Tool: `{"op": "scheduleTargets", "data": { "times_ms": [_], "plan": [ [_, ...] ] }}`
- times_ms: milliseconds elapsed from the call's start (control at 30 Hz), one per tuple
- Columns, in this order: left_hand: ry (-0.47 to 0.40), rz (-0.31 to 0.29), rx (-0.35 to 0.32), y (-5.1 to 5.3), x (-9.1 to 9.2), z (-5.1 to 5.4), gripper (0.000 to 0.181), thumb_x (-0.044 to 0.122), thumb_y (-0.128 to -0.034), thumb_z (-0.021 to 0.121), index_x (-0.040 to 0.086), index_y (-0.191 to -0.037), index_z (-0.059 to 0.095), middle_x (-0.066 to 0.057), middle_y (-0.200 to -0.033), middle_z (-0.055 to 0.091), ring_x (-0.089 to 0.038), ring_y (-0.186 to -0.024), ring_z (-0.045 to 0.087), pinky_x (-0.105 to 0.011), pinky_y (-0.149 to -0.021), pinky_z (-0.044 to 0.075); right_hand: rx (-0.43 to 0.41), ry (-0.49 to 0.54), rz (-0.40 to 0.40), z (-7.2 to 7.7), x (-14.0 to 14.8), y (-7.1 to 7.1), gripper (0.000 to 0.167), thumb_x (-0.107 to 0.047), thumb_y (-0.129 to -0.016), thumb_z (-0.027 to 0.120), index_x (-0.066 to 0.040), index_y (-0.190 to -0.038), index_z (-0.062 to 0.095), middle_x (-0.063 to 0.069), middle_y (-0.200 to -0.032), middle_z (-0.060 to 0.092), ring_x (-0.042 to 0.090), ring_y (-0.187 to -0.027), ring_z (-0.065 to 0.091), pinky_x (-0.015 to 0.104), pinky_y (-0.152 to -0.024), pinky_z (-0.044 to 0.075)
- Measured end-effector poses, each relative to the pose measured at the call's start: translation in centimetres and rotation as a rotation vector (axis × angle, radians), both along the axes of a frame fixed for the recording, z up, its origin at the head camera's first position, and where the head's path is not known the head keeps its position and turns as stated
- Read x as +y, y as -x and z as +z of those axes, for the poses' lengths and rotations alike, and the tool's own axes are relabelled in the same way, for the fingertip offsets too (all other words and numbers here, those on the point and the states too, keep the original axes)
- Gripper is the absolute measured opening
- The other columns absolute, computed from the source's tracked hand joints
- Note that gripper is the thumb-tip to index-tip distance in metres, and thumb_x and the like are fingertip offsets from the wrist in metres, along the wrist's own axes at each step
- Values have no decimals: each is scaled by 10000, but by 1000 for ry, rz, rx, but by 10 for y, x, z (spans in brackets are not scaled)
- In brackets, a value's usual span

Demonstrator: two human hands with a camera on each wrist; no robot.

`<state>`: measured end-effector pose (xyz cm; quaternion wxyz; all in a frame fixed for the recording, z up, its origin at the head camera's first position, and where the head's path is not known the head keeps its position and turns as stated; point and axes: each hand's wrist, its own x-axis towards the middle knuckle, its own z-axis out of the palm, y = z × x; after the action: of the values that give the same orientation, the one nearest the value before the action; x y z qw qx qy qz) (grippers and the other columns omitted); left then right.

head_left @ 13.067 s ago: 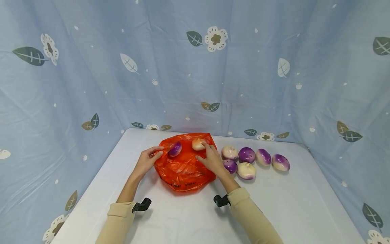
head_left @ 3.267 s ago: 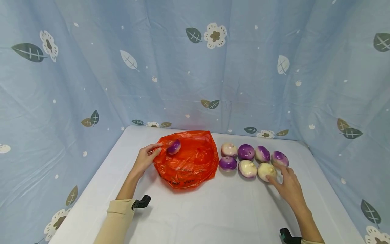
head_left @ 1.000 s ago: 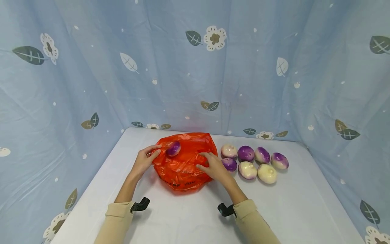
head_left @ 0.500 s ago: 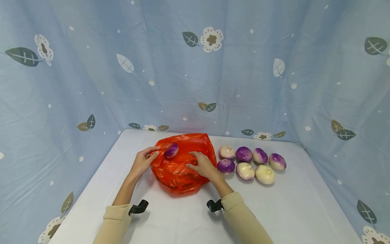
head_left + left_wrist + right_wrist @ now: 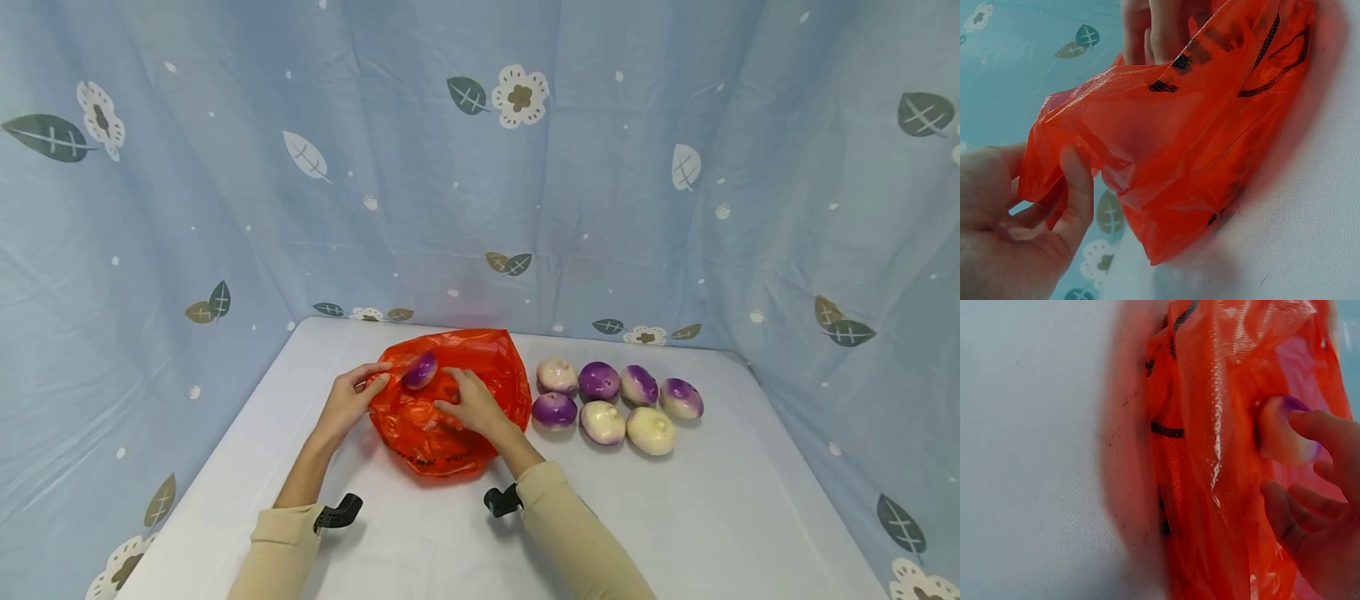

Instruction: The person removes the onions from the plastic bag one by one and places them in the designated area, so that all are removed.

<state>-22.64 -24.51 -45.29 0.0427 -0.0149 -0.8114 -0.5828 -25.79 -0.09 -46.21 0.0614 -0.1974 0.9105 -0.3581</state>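
A red plastic bag (image 5: 512, 392) with dark lettering lies with its mouth spread on the table. My left hand (image 5: 347, 402) pinches the bag's left rim between thumb and fingers, seen closely in the left wrist view (image 5: 1010, 240). Inside, near that rim, sits a purple-and-white turnip (image 5: 422, 371). My right hand (image 5: 477, 407) reaches over the bag's opening, its thumb and fingers spread apart. In the right wrist view its fingertips are beside the turnip (image 5: 1277, 434); whether they touch it I cannot tell.
To the bag's right, several turnips stand in two rows, among them a purple one (image 5: 554, 412) next to the bag and a pale one (image 5: 651, 431) at front right. A white cloth (image 5: 720, 517) covers the table. A blue patterned curtain (image 5: 420, 208) hangs behind.
My right hand went from the pale turnip at front right, left standing there, back over the bag, then leftward toward the turnip inside. My left hand keeps holding the rim.
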Motion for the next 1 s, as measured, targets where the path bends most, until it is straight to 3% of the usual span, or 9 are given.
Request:
{"op": "scheduleTargets", "data": {
  "times_ms": [133, 400, 467, 767, 1000],
  "plan": [
    [23, -7, 11, 0, 0, -1, 376, 312, -961, 631, 96, -1269, 642, -147, -1382, 560, -80, -997, 586, -137, -779, 530, -46, -18, -15, -2, -6, 1, 712, -378, -904, 696, -203, -1505, 357, 143, -1562, 368, 360, -1486, 257, 595, -1123, 335],
    [39, -5, 12, -5, 0, 3, 381, 301, -968, 621, 92, -1287, 634, -165, -1401, 551, -268, -1145, 574, -116, -802, 508, -42, -18, -18, -8, -13, 5, 756, -360, -906, 700, -211, -1527, 296, 178, -1568, 335, 374, -1469, 287, 596, -1137, 313],
    [40, 7, 8, -3, -1, -1, 375, 324, -961, 629, 118, -1274, 644, -140, -1396, 559, -243, -1138, 577, -117, -801, 512, -32, -11, -20, -8, -15, 5, 769, -359, -903, 703, -215, -1532, 285, 180, -1557, 345, 378, -1450, 324, 589, -1128, 334],
    [22, -2, 3, -2, -1, 0, 333, 274, -963, 633, 114, -1254, 651, -140, -1379, 562, -116, -957, 623, -155, -769, 543, -38, -3, -39, -7, -25, 7, 814, -347, -895, 715, -214, -1546, 245, 178, -1523, 358, 368, -1379, 427, 566, -1074, 414],
    [14, -7, 2, -1, -1, 2, 319, 225, -973, 618, 103, -1266, 643, -144, -1382, 558, -87, -959, 622, -154, -770, 545, 15, 35, -57, -5, -30, 13, 829, -325, -898, 715, -185, -1550, 223, 156, -1509, 365, 350, -1347, 465, 515, -1079, 432]
  ]
}}
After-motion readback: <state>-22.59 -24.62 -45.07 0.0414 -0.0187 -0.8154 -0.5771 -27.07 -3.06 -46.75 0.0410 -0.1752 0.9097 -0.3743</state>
